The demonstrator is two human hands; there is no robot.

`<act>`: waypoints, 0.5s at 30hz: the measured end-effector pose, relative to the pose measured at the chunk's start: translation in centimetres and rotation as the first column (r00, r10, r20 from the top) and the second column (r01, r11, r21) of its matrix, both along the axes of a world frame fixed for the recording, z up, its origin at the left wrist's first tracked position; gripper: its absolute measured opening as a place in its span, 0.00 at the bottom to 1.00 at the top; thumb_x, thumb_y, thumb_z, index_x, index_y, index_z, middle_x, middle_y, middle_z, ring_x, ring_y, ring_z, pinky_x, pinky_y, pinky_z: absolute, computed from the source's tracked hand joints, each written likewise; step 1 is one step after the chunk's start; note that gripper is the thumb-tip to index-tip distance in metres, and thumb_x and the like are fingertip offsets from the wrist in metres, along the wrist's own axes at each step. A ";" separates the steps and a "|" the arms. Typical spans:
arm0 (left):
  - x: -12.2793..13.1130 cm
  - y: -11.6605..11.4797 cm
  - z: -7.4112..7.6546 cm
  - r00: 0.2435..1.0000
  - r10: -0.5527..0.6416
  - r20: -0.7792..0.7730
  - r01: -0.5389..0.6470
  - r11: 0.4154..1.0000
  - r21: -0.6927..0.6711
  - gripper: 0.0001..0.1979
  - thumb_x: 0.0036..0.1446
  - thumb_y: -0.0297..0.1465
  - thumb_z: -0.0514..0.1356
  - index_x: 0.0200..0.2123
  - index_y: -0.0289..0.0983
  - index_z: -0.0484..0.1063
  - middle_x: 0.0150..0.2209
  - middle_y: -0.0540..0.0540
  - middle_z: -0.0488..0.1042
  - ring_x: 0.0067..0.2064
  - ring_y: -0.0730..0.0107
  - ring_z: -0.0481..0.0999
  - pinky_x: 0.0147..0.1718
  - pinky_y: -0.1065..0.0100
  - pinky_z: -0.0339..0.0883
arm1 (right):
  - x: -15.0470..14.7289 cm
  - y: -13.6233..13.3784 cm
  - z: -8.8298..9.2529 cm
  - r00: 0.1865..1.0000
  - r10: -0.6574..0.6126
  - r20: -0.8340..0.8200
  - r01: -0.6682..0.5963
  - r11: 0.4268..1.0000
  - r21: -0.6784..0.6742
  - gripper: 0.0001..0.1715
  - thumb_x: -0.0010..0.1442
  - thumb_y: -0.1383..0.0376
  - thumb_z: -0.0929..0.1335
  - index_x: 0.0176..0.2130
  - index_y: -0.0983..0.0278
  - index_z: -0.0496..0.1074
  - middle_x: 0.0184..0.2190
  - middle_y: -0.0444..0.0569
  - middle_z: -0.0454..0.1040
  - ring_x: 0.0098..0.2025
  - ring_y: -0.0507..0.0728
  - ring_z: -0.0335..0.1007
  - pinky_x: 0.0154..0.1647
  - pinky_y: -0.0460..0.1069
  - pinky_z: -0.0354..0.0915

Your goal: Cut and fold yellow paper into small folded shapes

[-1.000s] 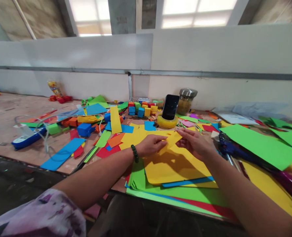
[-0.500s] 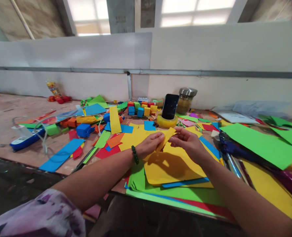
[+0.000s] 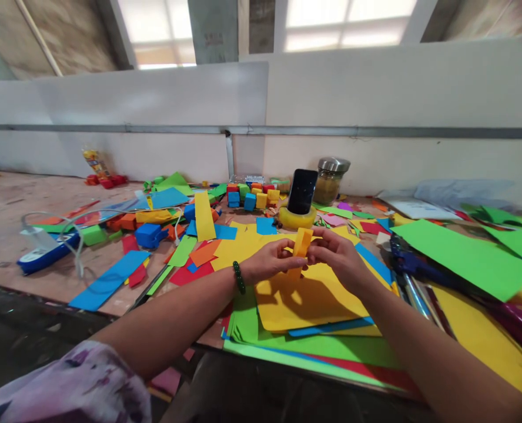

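Note:
A small folded yellow paper piece [image 3: 303, 242] is held upright between both hands, above a stack of yellow sheets [image 3: 309, 302]. My left hand [image 3: 275, 258], with a dark green bead bracelet at the wrist, grips it from the left with thumb and fingers. From the right, my right hand [image 3: 331, 252] pinches its edge. Green, blue and red sheets show under the yellow stack. Behind the hands, a phone [image 3: 302, 191] leans upright in a yellow tape roll [image 3: 294, 218].
Small coloured paper cubes [image 3: 250, 201] and a lidded jar [image 3: 331, 179] stand at the back. A blue-and-white glue gun [image 3: 49, 252] with its cable lies left. Large green sheets [image 3: 464, 252] and scissors-like tools [image 3: 413, 288] are at the right.
The yellow piece has turned from a flat slant to upright, its folded edge now showing. My left fingers have shifted round it, and the right hand remains at its right side.

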State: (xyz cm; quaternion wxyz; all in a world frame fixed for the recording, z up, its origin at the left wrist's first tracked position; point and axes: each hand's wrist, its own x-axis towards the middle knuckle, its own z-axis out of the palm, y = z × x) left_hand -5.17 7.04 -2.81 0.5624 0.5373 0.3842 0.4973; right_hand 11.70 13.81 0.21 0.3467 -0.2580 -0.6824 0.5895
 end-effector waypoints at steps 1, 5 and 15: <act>0.0 0.0 0.0 0.999 0.007 0.031 -0.006 1.000 -0.021 0.26 0.45 0.45 0.70 0.41 0.34 0.69 0.37 0.43 0.76 0.34 0.69 0.77 0.33 0.70 0.65 | 0.0 0.1 -0.1 1.000 0.001 -0.004 -0.001 1.000 -0.007 0.21 0.45 0.63 0.71 0.41 0.64 0.69 0.21 0.40 0.73 0.22 0.52 0.69 0.29 0.49 0.67; 0.0 0.0 0.0 0.976 0.071 0.207 -0.043 0.989 -0.138 0.22 0.48 0.43 0.68 0.39 0.32 0.73 0.36 0.42 0.78 0.35 0.66 0.77 0.39 0.65 0.68 | 0.1 0.5 -0.4 0.998 -0.057 0.019 0.057 0.998 0.011 0.24 0.43 0.66 0.70 0.43 0.64 0.68 0.20 0.40 0.72 0.22 0.52 0.69 0.28 0.48 0.65; -0.9 -0.3 0.4 0.973 0.153 0.170 -0.108 0.963 -0.246 0.26 0.33 0.40 0.75 0.35 0.30 0.77 0.33 0.43 0.78 0.32 0.70 0.76 0.35 0.70 0.67 | 0.0 0.6 -0.6 0.985 -0.169 0.023 0.159 0.961 0.228 0.23 0.49 0.58 0.72 0.43 0.63 0.68 0.22 0.40 0.71 0.25 0.53 0.68 0.31 0.50 0.68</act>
